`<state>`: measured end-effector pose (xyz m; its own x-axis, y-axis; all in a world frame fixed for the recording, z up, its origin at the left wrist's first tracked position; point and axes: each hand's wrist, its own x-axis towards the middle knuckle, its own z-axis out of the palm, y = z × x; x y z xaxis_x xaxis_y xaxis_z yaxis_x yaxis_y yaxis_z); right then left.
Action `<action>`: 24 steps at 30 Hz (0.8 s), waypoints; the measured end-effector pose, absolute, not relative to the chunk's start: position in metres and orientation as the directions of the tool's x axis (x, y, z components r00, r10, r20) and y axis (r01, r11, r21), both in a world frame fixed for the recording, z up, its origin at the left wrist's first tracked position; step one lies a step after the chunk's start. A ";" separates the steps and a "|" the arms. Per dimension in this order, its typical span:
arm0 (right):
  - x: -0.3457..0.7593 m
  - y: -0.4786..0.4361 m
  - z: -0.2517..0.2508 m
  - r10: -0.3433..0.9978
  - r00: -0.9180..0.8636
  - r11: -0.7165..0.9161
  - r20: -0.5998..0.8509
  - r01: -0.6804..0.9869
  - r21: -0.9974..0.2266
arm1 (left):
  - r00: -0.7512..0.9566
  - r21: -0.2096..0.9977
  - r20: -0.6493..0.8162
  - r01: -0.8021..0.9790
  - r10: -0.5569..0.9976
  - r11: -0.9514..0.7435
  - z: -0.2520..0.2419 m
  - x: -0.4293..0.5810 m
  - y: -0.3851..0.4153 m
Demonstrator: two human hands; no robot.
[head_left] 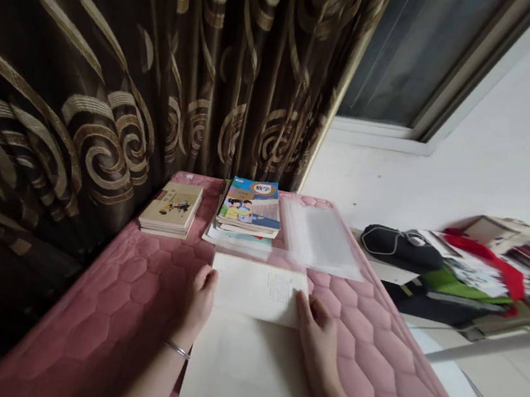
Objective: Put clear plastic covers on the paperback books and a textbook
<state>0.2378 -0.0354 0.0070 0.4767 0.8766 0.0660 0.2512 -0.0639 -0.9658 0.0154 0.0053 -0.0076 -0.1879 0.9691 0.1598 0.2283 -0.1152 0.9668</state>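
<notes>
An open book (pixel 246 367) lies on the pink quilted surface in front of me, its pale inner pages facing up. The far page carries a small block of print near its right side. My left hand (pixel 203 295) is closed on the left edge of that far part, and a thin bracelet circles the wrist. On the opposite edge my right hand (pixel 318 331) grips with the thumb on top; its other fingers are partly hidden. A clear plastic strip (pixel 257 251) shows along the book's far edge.
Behind the book lie a stack of textbooks (pixel 251 206) with a blue cover, clear plastic sheets (pixel 325 240) and a smaller stack of beige books (pixel 171 208). A patterned curtain (pixel 202 84) hangs along the back and left. Papers, a black case (pixel 401 247) and red cloth (pixel 493 257) clutter the right.
</notes>
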 end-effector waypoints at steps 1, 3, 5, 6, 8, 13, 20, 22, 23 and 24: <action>0.237 -0.036 0.009 0.882 0.465 -0.051 0.070 0.243 -0.969 | -0.186 0.964 0.162 0.239 0.969 -0.116 -0.008 0.016 0.005; 0.235 -0.038 0.011 0.880 0.469 -0.050 0.075 0.249 -0.967 | -0.201 0.958 0.157 0.268 0.967 -0.100 -0.006 0.017 0.005; 0.235 -0.037 0.011 0.858 0.510 -0.074 0.070 0.257 -0.964 | -0.224 0.951 0.152 0.299 0.963 -0.081 -0.004 0.019 0.004; 0.236 -0.036 0.009 0.845 0.531 -0.087 0.061 0.248 -0.965 | -0.234 0.946 0.153 0.315 0.960 -0.074 -0.003 0.019 0.004; 0.238 -0.034 0.005 0.831 0.556 -0.101 0.029 0.202 -0.974 | -0.249 0.938 0.156 0.340 0.956 -0.064 -0.002 0.020 0.004; 0.242 -0.028 -0.005 0.832 0.553 -0.100 -0.037 0.085 -0.991 | -0.276 0.927 0.149 0.372 0.950 -0.037 -0.002 0.022 0.005; 0.238 -0.028 0.006 0.797 0.602 -0.076 -0.049 0.020 -0.997 | -0.288 0.937 0.132 0.348 0.948 -0.025 -0.002 0.023 0.004; 0.239 -0.030 0.010 0.838 0.539 -0.135 -0.089 0.045 -0.990 | -0.287 0.939 0.137 0.342 0.948 -0.032 -0.001 0.023 0.004; 0.240 -0.031 0.010 0.858 0.502 -0.164 -0.106 0.073 -0.984 | -0.287 0.940 0.141 0.340 0.948 -0.037 -0.001 0.023 0.004; 0.241 -0.032 0.010 0.873 0.474 -0.185 -0.114 0.106 -0.977 | -0.286 0.940 0.143 0.338 0.947 -0.040 -0.001 0.023 0.004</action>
